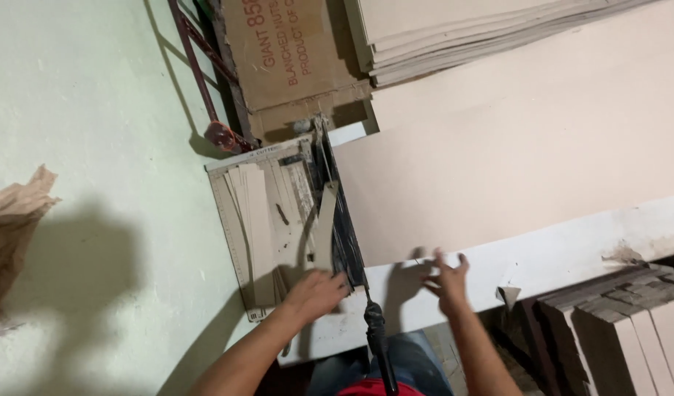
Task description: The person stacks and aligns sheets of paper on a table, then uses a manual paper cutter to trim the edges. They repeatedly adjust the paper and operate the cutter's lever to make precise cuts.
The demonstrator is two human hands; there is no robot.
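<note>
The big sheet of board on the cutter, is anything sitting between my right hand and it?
Nothing visible does. The right hand hovers open at the near edge of the large sheet, above the white table edge. The cutter's lever handle lies to its left.

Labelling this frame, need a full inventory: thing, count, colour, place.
paper cutter: 1, pale grey base with dark blade arm, centre of table
cut strips: a pile, beige, on the cutter base
cutter handle: 1, black, bottom centre, between the hands
large sheet: 1, pinkish beige, right of the blade
sheet stack: 1, beige, top right
cardboard box: 1, brown, top centre
board stack: 1, beige with dark edges, bottom right
brown paper: 1 crumpled piece, left edge
table: 1, pale green
left hand: on the strips at the cutter's near end
right hand: fingers spread, at the sheet's near edge
</note>
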